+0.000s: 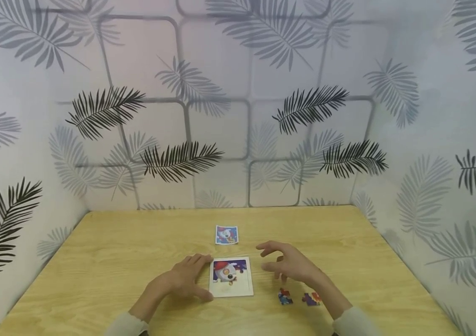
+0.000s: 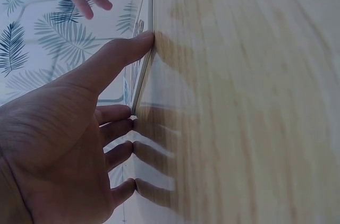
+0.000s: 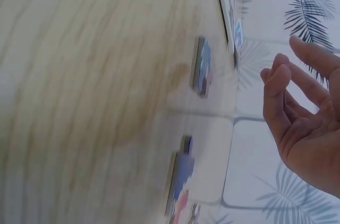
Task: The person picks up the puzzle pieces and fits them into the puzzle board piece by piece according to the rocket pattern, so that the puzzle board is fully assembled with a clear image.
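A square jigsaw puzzle board (image 1: pixel 238 290) with a white rim lies on the table, its upper part filled with a picture of a white animal in a red hat. My left hand (image 1: pixel 184 277) rests at the board's left side, thumb and fingertips against its edge, as the left wrist view also shows. My right hand (image 1: pixel 290 266) hovers to the right of the board, fingers loosely bent, with nothing visible in it. Below it on the table lie two loose puzzle pieces, a blue and red piece (image 1: pixel 285 297) and a purple and orange piece (image 1: pixel 312 299).
Behind the board lies a small picture card (image 1: pixel 226 235) with a similar animal on it. The wooden table (image 1: pixel 137 242) meets a leaf-patterned wall (image 1: pixel 221 116) at the back and sides.
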Available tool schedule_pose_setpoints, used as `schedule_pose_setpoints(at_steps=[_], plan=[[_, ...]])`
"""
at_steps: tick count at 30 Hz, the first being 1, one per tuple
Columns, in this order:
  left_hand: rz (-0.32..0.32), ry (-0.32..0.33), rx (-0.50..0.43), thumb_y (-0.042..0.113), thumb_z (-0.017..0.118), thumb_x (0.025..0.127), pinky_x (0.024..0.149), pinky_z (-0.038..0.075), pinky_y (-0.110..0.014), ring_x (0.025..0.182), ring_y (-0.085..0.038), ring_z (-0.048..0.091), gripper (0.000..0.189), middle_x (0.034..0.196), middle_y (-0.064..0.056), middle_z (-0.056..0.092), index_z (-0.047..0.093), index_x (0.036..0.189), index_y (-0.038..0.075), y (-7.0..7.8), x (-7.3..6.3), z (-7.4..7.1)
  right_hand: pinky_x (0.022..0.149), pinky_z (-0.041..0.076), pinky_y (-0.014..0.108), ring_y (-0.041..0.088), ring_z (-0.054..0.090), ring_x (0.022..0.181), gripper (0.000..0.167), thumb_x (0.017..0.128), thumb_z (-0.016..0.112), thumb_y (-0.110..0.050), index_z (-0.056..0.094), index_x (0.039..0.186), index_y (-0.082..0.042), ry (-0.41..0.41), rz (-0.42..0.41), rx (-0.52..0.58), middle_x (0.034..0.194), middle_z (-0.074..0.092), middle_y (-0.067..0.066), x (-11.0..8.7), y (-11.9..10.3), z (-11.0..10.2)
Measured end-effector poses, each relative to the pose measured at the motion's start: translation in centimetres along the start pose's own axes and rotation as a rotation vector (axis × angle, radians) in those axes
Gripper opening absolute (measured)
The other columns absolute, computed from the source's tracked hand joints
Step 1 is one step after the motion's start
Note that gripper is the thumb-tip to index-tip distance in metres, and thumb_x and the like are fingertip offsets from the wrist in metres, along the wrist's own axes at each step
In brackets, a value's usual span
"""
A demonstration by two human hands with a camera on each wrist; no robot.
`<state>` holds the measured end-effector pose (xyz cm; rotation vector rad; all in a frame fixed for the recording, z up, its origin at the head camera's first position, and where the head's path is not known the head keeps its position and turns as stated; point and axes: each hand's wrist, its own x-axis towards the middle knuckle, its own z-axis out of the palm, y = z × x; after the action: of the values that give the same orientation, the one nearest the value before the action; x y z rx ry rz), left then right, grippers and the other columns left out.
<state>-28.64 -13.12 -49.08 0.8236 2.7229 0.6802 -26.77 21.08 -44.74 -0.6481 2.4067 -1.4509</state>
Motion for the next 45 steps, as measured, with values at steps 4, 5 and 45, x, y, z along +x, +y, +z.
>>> schedule_pose_setpoints(at_steps=[4, 5, 45], plan=[[-0.003, 0.002, -0.007, 0.052, 0.086, 0.077, 0.116, 0.03, -0.072, 0.144, -0.05, 0.038, 0.097, 0.155, -0.02, 0.044, 0.042, 0.152, 0.007, 0.6, -0.3, -0.4, 0.047, 0.057, 0.038, 0.038, 0.068, 0.07, 0.053, 0.1, 0.071, -0.015, 0.052, 0.148, -0.002, 0.02, 0.002, -0.001, 0.137, 0.053, 0.033, -0.8, 0.4, -0.9], [0.001, 0.003, -0.007, 0.052, 0.086, 0.077, 0.115, 0.03, -0.072, 0.143, -0.05, 0.038, 0.098, 0.154, -0.02, 0.045, 0.043, 0.151, 0.006, 0.5, -0.2, -0.3, 0.046, 0.056, 0.035, 0.037, 0.067, 0.069, 0.054, 0.1, 0.071, -0.015, 0.052, 0.148, -0.001, 0.024, 0.004, 0.001, 0.137, 0.053, 0.033, -1.1, 0.6, -1.1], [-0.042, -0.035, -0.011, 0.045, 0.087, 0.079, 0.117, 0.03, -0.07, 0.145, -0.049, 0.037, 0.095, 0.155, -0.017, 0.044, 0.041, 0.154, 0.008, 1.7, -0.7, -1.0, 0.04, 0.04, 0.021, 0.006, 0.043, 0.045, 0.044, 0.091, 0.067, 0.005, 0.059, 0.134, 0.007, 0.178, 0.166, -0.109, 0.122, 0.059, 0.027, -7.8, 5.3, -7.5]])
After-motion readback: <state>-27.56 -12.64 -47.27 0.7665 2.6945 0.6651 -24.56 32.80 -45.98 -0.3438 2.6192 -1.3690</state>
